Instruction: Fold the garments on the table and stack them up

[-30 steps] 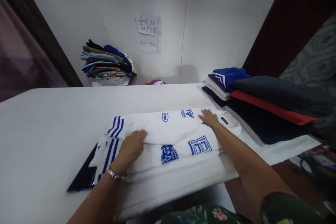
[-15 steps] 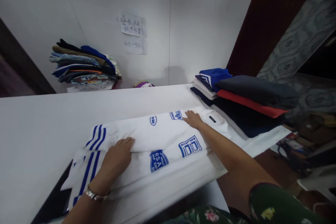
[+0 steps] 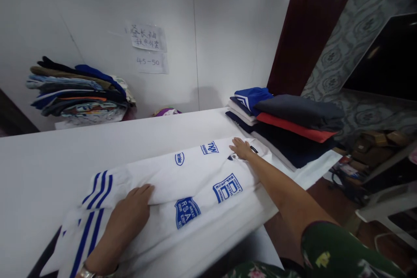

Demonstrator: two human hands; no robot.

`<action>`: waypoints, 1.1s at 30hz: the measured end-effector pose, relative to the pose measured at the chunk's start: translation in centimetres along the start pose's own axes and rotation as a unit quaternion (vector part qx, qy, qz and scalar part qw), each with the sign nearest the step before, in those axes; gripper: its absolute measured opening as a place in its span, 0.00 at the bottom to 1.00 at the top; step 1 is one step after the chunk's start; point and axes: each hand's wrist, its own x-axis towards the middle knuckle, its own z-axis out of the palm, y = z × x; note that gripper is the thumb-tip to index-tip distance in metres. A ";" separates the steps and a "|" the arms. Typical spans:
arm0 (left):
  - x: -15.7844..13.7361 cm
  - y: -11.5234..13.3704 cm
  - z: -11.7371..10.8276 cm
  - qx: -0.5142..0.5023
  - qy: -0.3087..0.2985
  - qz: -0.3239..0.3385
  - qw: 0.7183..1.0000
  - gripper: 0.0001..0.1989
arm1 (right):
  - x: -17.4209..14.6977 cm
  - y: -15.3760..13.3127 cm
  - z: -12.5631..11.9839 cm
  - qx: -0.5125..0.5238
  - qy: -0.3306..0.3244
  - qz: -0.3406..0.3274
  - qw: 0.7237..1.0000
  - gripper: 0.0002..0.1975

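Note:
A white long-sleeved garment [image 3: 159,180] with blue printed patches and blue stripes at its cuffs lies spread lengthwise on the white table. One sleeve is laid along its body, and a small black label shows at the neck end. My left hand [image 3: 132,210] presses on the fabric near the striped cuffs, palm down, with its fingers stretched out. Over by the collar, my right hand [image 3: 241,147] rests on the cloth with fingers extended, next to a small crease. Part of the lower striped cuff is hidden behind my left arm.
Folded clothes [image 3: 293,117] in blue, grey, red and black are stacked at the table's right end. Another clothes pile [image 3: 81,91] stands beyond the far edge at left. Handwritten paper notes [image 3: 148,47] hang on the wall. A white plastic stool [image 3: 387,213] is at lower right.
The view has swung to the right, so everything sits further left. My right hand has shifted closer to the collar, and the cloth beside it is now creased. My left hand stays near the cuffs.

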 end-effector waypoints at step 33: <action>-1.7 0.8 -1.8 -0.059 0.056 -0.083 0.993 0.19 | -5.5 -10.2 6.5 -0.049 0.131 -0.296 0.945 0.25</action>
